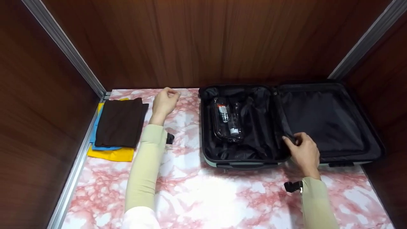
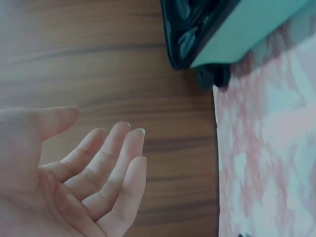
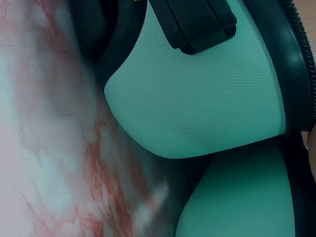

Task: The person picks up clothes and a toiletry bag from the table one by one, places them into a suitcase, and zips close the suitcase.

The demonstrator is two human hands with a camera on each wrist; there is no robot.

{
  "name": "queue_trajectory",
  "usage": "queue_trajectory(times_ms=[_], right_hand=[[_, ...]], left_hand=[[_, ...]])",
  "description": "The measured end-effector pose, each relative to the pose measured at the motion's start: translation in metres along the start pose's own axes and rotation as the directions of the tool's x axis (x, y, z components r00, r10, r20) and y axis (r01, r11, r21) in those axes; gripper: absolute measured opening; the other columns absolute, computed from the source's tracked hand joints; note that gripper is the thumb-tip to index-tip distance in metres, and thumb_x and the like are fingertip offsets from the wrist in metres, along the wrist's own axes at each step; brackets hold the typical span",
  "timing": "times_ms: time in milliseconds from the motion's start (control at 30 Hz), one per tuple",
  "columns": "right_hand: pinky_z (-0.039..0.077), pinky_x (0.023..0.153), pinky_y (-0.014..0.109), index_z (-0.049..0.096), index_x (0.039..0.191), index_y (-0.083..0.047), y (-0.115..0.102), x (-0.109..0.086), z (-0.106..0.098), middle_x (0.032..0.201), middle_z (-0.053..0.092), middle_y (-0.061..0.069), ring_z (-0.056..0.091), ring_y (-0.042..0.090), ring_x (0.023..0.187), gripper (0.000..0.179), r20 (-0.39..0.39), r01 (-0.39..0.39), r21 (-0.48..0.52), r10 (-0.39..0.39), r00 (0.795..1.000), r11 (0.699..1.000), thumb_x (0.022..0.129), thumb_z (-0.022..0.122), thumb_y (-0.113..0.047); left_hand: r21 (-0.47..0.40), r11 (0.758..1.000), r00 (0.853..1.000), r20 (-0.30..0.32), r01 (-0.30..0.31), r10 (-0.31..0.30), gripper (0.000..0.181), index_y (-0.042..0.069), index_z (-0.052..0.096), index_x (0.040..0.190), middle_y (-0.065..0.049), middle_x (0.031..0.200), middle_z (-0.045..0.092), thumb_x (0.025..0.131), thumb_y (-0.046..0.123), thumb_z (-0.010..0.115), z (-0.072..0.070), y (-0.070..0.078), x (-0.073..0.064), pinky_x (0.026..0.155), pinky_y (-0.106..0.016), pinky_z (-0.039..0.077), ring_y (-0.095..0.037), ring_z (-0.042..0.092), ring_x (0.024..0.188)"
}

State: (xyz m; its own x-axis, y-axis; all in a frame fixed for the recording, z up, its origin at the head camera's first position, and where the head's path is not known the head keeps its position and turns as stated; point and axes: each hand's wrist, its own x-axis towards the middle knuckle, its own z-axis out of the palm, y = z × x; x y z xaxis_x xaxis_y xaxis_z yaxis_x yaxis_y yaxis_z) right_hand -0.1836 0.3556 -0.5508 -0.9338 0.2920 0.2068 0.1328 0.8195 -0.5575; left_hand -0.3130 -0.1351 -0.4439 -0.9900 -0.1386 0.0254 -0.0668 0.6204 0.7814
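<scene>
An open suitcase lies with its two halves side by side, black lining inside and a pale green shell outside. My right hand grips a black edge of it near the front, where the halves meet; only a sliver of that hand shows in the right wrist view. In the left half lies a clear pouch holding a white tube and a white-capped item. My left hand is raised left of the suitcase, palm empty and fingers loosely bent in the left wrist view.
Left of my left arm lies a stack of folded cloths: a dark brown cloth over a blue cloth and a yellow cloth. Brown wood-look panels enclose the marbled pink-white surface on three sides.
</scene>
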Motion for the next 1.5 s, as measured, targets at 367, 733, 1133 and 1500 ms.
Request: queue_trajectory(times_ms=[367,733,1133,1500], right_hand=[[0.045,0.076,0.052,0.065,0.119,-0.006,0.001,0.002,0.000,0.096,0.059,0.008,0.057,0.031,0.085,0.066,0.012,-0.002,-0.012,0.002,1.000,1.000,0.092,0.062,-0.065],[0.046,0.075,0.053,0.066,0.119,-0.005,0.001,0.002,0.002,0.095,0.059,0.009,0.058,0.031,0.082,0.065,0.001,0.011,-0.004,-0.011,1.000,1.000,0.092,0.064,-0.064],[0.045,0.075,0.052,0.065,0.118,-0.005,0.001,0.004,-0.001,0.096,0.059,0.009,0.058,0.031,0.084,0.065,-0.001,-0.004,-0.008,0.004,1.000,1.000,0.092,0.063,-0.065],[0.045,0.074,0.052,0.066,0.117,-0.006,0.002,0.003,-0.003,0.096,0.059,0.009,0.058,0.031,0.085,0.064,-0.017,0.003,-0.018,-0.004,1.000,1.000,0.092,0.064,-0.064]], left_hand=[[-0.012,0.998,0.997,-0.035,0.061,-0.062,0.034,0.009,0.071,0.121,-0.009,0.099,0.075,0.100,0.034,0.060,-0.024,-0.035,0.001,0.082,-0.039,0.050,-0.027,0.074,0.086],[0.081,0.991,0.992,-0.080,0.108,-0.101,0.041,0.007,0.070,0.126,-0.012,0.104,0.075,0.100,0.036,0.057,-0.055,-0.063,-0.002,0.088,-0.044,0.049,-0.027,0.073,0.087],[0.106,0.981,0.983,-0.101,0.162,-0.151,0.043,0.007,0.069,0.128,-0.013,0.102,0.076,0.101,0.038,0.055,-0.098,-0.074,-0.001,0.082,-0.040,0.049,-0.024,0.074,0.085],[0.024,0.969,0.967,-0.065,0.247,-0.245,0.046,0.002,0.067,0.126,-0.017,0.111,0.073,0.102,0.040,0.056,-0.092,-0.100,-0.004,0.078,-0.030,0.052,-0.025,0.074,0.090]])
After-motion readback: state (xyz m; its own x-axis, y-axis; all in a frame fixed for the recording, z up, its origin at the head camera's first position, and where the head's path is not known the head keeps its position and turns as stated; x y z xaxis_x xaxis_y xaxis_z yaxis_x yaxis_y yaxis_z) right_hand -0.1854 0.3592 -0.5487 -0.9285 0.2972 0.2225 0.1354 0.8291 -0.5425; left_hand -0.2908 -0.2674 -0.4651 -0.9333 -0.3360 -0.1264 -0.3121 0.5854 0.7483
